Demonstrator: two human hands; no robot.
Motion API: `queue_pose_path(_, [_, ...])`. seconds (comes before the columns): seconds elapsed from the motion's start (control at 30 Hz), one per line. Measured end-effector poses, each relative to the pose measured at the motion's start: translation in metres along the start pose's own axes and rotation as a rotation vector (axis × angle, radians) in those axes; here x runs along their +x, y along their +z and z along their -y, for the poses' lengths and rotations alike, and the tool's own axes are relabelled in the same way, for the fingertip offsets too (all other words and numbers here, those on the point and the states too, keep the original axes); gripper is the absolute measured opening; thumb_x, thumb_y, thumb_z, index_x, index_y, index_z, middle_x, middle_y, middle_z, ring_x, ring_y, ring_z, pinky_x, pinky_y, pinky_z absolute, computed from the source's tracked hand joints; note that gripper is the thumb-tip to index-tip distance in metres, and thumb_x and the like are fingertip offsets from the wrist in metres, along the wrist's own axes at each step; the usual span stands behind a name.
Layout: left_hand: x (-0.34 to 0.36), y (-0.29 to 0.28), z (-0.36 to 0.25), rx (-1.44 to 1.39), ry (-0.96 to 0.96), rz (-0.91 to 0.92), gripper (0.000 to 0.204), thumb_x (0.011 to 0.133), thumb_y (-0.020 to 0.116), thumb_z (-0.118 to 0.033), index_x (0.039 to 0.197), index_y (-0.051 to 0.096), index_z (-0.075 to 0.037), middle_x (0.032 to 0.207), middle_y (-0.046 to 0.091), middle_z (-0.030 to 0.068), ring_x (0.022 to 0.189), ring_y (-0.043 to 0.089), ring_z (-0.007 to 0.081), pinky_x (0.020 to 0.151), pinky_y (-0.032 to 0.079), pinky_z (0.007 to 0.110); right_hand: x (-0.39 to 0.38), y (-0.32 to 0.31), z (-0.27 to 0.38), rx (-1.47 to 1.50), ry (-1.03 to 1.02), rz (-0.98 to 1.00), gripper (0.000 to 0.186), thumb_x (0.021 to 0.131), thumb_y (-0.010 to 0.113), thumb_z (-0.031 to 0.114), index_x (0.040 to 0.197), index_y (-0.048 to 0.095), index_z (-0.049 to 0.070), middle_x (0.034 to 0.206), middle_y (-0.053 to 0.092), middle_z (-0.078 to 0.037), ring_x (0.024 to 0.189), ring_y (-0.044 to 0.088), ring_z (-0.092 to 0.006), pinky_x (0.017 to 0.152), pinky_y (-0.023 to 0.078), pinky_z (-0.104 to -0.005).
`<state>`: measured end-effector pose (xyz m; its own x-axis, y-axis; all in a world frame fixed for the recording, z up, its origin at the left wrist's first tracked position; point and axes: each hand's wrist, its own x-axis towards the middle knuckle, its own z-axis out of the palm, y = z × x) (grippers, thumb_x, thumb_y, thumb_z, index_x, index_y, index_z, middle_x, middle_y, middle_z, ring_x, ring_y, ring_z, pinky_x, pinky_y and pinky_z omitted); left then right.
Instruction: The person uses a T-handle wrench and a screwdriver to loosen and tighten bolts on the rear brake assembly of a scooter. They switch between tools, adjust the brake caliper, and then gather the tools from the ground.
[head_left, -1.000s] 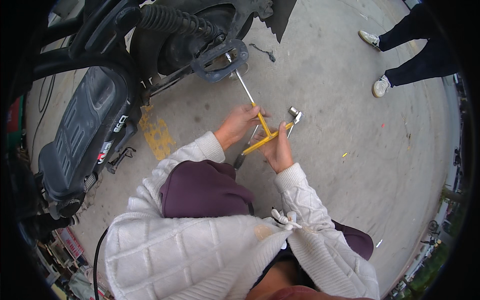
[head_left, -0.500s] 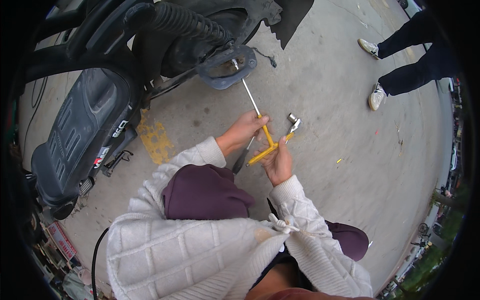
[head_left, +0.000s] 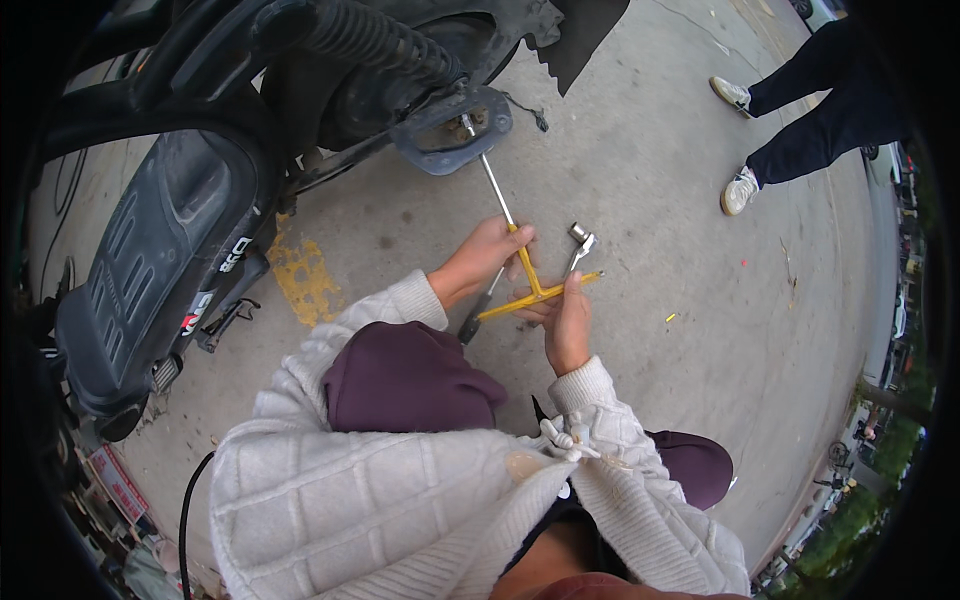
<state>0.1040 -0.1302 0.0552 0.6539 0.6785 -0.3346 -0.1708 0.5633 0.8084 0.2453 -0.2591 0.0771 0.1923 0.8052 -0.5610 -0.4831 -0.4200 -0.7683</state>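
A yellow T-handle socket wrench (head_left: pixel 530 270) slants up from my hands, its bare steel shaft entering the opening of a dark oval frame (head_left: pixel 440 160) by the scooter's rear wheel. The socket end sits inside that opening, on a part too small to make out. My left hand (head_left: pixel 490 250) is closed around the yellow upper shaft. At the crossbar, my right hand (head_left: pixel 566 325) has its thumb and fingers on the bar. Just beyond it lies a ratchet wrench (head_left: pixel 582 245) with a socket, its handle partly hidden. A dark-handled screwdriver (head_left: pixel 477 316) lies partly behind the crossbar and my left hand.
The black scooter (head_left: pixel 160 260) fills the left side, with its shock absorber (head_left: pixel 385 45) above the frame. A short cable (head_left: pixel 538 118) hangs beside it. A person in dark trousers (head_left: pixel 840 120) stands at the far right. Yellow paint (head_left: pixel 303 275) marks the concrete.
The crossbar has turned in my right hand, so its far end now sticks out past my fingers. The shaft remains in the frame opening, and my left hand keeps its hold.
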Motion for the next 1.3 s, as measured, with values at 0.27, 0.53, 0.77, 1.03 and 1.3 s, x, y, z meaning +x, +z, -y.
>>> queue_pose_path(0.27, [0.004,-0.002,0.001,-0.035,0.005,-0.034,0.024,0.103,0.049,-0.023,0.102,0.053,0.001,0.086,0.069,0.014,0.054,0.056,0.0114,0.047,0.041,0.023,0.011,-0.012,-0.01,0.237,0.542,-0.034,0.046,0.106,0.037,0.035,0.122,0.047,-0.007,0.085,0.066,-0.009,0.069,0.063,-0.0151,0.058,0.054,-0.025])
queue_pose_path(0.53, [0.004,-0.002,0.0,-0.091,-0.013,-0.024,0.023,0.105,0.045,-0.022,0.1,0.053,-0.001,0.089,0.068,0.0141,0.056,0.055,0.0111,0.052,0.043,0.023,-0.001,-0.011,0.0,-0.334,-0.1,-0.024,0.038,0.105,0.049,0.024,0.122,0.05,-0.01,0.09,0.065,-0.018,0.076,0.067,-0.0213,0.063,0.056,-0.0316])
queue_pose_path(0.77, [0.012,-0.01,-0.004,-0.188,-0.027,0.106,0.025,0.106,0.043,-0.024,0.102,0.055,-0.002,0.093,0.068,0.0134,0.061,0.056,0.0114,0.055,0.045,0.025,-0.001,0.006,0.009,-0.743,-0.377,-0.111,0.047,0.106,0.042,0.036,0.111,0.056,-0.008,0.087,0.067,-0.014,0.07,0.065,-0.0186,0.062,0.054,-0.0316])
queue_pose_path(1.03, [0.009,-0.001,-0.005,-0.15,-0.045,0.134,0.029,0.106,0.042,-0.025,0.1,0.058,-0.002,0.091,0.069,0.0129,0.06,0.058,0.0121,0.056,0.045,0.024,0.006,-0.01,0.03,0.093,0.211,-0.058,0.045,0.106,0.043,0.037,0.11,0.054,-0.006,0.095,0.064,-0.018,0.06,0.059,-0.0164,0.058,0.054,-0.0309])
queue_pose_path(1.3, [0.007,0.0,-0.002,-0.108,-0.005,0.08,0.032,0.106,0.043,-0.026,0.096,0.06,-0.001,0.089,0.07,0.0127,0.059,0.059,0.0123,0.054,0.044,0.023,-0.001,0.0,0.007,-0.755,-0.36,-0.128,0.054,0.105,0.04,0.043,0.12,0.051,-0.007,0.104,0.065,-0.023,0.084,0.069,-0.0293,0.071,0.059,-0.038])
